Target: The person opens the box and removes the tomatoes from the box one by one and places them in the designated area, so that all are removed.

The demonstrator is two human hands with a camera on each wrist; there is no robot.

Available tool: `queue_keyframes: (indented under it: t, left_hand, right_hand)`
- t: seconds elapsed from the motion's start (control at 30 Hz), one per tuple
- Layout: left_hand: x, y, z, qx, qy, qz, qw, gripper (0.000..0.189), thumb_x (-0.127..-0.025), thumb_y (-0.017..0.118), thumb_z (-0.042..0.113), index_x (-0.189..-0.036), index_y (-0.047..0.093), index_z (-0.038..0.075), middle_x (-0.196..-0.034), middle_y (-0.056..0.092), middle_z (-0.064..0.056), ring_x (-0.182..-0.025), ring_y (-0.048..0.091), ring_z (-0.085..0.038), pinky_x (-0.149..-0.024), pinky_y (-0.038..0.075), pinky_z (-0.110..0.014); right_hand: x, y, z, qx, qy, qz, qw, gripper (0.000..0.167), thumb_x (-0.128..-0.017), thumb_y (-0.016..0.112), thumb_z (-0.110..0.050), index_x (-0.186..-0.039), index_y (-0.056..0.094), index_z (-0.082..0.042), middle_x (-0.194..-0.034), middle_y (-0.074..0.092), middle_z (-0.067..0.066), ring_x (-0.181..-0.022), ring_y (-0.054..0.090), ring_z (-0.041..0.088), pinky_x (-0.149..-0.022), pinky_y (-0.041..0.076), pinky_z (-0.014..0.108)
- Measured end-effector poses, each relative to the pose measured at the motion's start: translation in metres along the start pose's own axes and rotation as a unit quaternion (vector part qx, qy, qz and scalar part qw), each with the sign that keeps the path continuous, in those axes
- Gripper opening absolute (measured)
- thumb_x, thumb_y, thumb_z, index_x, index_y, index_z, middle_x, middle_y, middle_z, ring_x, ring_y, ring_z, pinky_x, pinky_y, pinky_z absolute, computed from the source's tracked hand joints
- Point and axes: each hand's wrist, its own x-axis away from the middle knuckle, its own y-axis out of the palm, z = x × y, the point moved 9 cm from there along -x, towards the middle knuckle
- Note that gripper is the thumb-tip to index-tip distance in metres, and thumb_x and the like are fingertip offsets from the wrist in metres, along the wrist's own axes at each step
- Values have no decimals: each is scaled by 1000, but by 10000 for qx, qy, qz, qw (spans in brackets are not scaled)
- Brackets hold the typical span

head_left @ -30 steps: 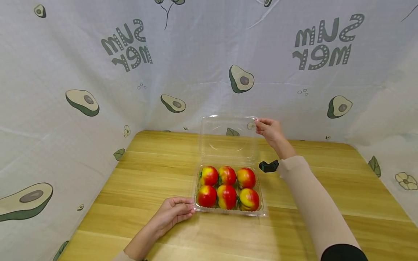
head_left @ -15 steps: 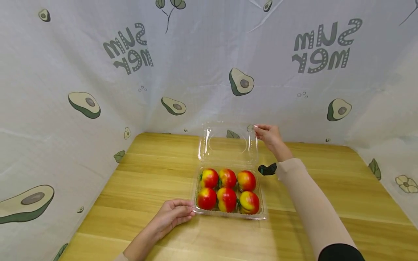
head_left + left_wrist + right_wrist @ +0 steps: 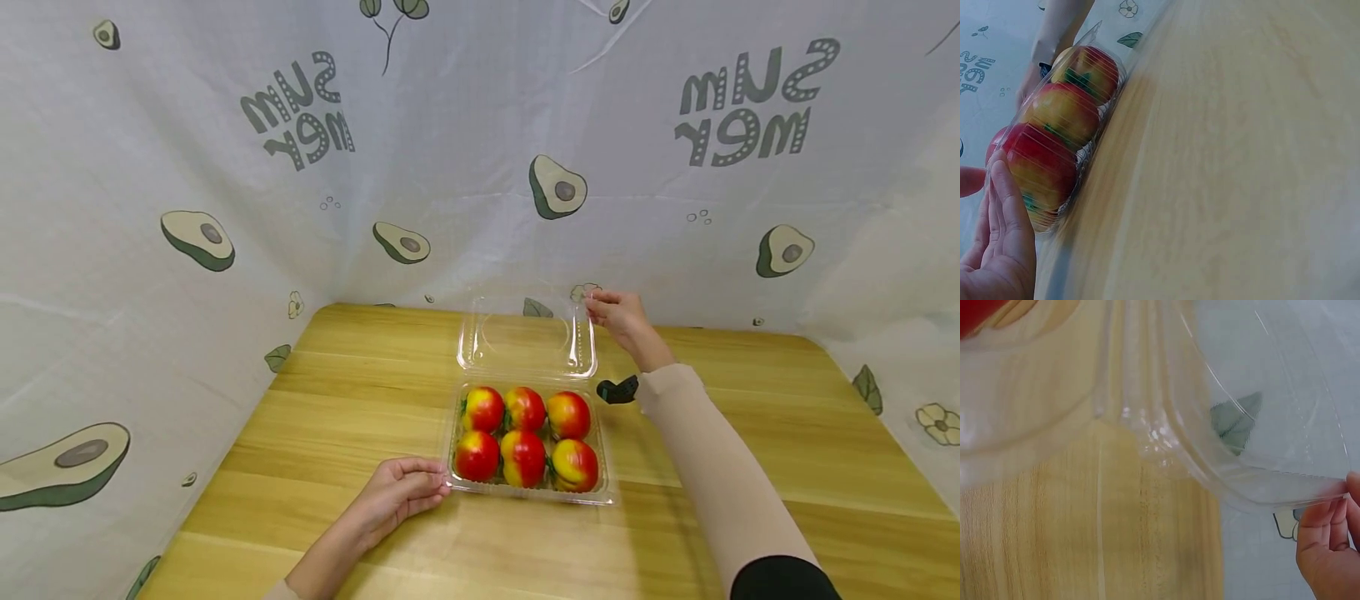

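Note:
A clear plastic clamshell box (image 3: 534, 493) lies on the table with its hinged lid (image 3: 528, 360) raised and leaning back. Inside the base sit several red-and-yellow round fruits (image 3: 522, 458) in two rows, with bits of green leaf beside them. My left hand (image 3: 401, 500) pinches the near left corner of the rim; in the left wrist view its thumb and fingers stand on either side of the edge. At the far right, my right hand (image 3: 622, 323) pinches the lid's corner between thumb and fingers. The right wrist view shows this hand (image 3: 1332, 540) on the lid's edge.
The box rests on a wooden table (image 3: 337, 383). A white cloth (image 3: 450, 125) with avocado prints hangs behind and at the sides. A black strap-like device (image 3: 618, 390) sits at the right wrist, next to the box.
The lid has tilted farther back, its top edge lower now. My right hand has come down slightly with it. My left hand keeps its place at the box corner.

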Motion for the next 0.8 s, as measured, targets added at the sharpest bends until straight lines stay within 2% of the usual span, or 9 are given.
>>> queue_keyframes:
  t: [0.13, 0.47, 0.57, 0.73, 0.8]
  left_hand:
    - [0, -1, 0, -3, 19, -33, 10000, 23, -95, 59, -2, -116, 63, -11, -100, 71, -11, -92, 71, -17, -85, 57, -28]
    - [0, -2, -1, -43, 6, -31, 10000, 26, -95, 59, -2, -119, 62, -12, -101, 71, -11, -92, 70, -17, -86, 56, -28]
    - [0, -3, -1, -28, -5, -11, 10000, 25, -95, 59, -2, -118, 62, -13, -100, 71, -11, -92, 71, -17, -86, 56, -28]
    - [-1, -3, -1, -36, 5, -4, 10000, 26, -95, 59, -2, -118, 62, -14, -99, 71, -11, -91, 71, -16, -85, 57, -28]
    - [-1, -2, 0, -46, 17, -18, 10000, 26, -95, 59, -2, -118, 62, -14, -99, 71, -11, -91, 71, -16, -85, 57, -28]
  right_hand:
    - [0, 1, 3, 23, 42, -116, 9999, 45, -103, 53, -4, -142, 42, 14, -118, 50, 15, -88, 54, 16, -78, 53, 18]
    - [-2, 3, 11, 7, 172, -368, 9992, 47, -103, 51, -2, -144, 37, 16, -119, 50, 20, -86, 57, 16, -79, 54, 21]
    - [-2, 3, 13, 8, 207, -434, 9988, 47, -103, 51, -1, -144, 37, 16, -114, 53, 16, -84, 58, 16, -80, 55, 22]
    - [-1, 2, 15, 92, 265, -486, 9984, 47, -102, 51, 2, -143, 36, 19, -93, 61, 2, -80, 62, 15, -79, 56, 23]
    - [-1, 2, 16, 92, 295, -531, 9981, 47, -101, 51, 3, -142, 35, 20, -89, 62, 2, -79, 62, 15, -79, 57, 24]
